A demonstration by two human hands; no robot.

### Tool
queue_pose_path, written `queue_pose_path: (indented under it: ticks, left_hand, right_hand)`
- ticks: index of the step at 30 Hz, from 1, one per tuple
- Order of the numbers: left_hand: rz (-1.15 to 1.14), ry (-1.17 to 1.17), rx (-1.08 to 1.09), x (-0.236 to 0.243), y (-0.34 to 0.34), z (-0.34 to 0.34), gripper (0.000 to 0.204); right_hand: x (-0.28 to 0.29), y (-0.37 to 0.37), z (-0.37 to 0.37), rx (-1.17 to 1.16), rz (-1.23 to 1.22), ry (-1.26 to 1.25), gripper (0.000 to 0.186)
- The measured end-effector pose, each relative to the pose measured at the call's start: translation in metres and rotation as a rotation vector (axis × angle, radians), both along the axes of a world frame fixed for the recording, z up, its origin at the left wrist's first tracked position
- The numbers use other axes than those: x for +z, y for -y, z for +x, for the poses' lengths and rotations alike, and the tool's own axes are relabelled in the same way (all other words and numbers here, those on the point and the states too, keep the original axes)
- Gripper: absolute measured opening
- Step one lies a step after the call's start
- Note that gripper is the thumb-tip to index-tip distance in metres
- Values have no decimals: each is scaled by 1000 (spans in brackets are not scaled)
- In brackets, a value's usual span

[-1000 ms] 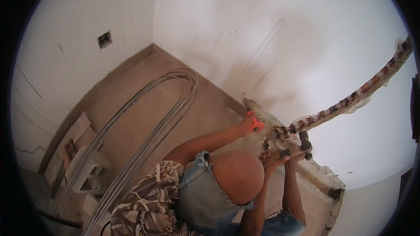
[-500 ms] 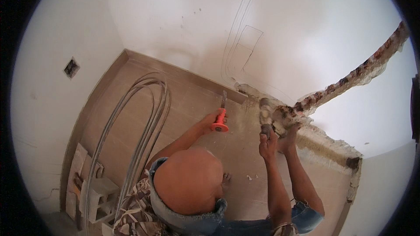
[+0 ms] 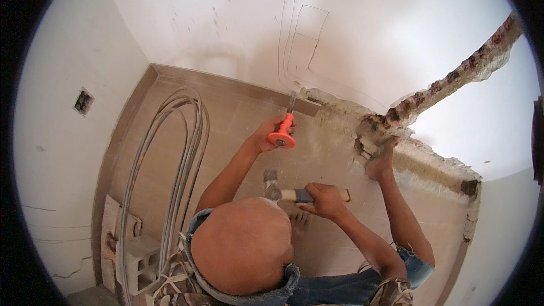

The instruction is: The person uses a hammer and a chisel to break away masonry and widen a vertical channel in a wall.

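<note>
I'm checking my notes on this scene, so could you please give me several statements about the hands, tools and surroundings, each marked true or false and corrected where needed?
1. The left hand holds the red-gripped chisel. True.
2. The right hand is empty. False: the right hand grips the hammer by its handle.
3. The looped grey tubing hangs on the wall. False: the looped grey tubing lies on the floor.
4. The rough channel in the wall rises toward the picture's upper right. True.
5. The hollow block is at the picture's upper right. False: the hollow block is at the lower left.
6. The hammer's head points toward the picture's left. True.
</note>
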State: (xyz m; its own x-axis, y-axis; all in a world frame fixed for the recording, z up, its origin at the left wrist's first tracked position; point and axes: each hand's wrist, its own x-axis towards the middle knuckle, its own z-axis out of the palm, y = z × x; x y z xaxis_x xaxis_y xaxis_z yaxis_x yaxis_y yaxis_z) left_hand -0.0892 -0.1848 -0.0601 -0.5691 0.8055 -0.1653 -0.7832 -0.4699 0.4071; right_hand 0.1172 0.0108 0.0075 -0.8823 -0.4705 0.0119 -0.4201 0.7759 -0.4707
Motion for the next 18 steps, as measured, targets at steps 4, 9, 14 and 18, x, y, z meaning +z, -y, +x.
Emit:
queue_pose_path:
  ticks: [4, 9, 14, 18]
  left_hand:
    - [93, 19, -34, 9, -1, 1, 31]
    - [19, 15, -35, 7, -7, -2, 30]
    - [39, 35, -5, 1, -13, 4, 32]
    - [23, 52, 17, 1, -4, -2, 33]
  right_hand:
    - [0, -10, -30, 344, 68, -319, 51]
    - [10, -17, -36, -207, 235, 107, 52]
    - [19, 0, -1, 135, 96, -68, 52]
    - [14, -9, -46, 30, 268, -35, 52]
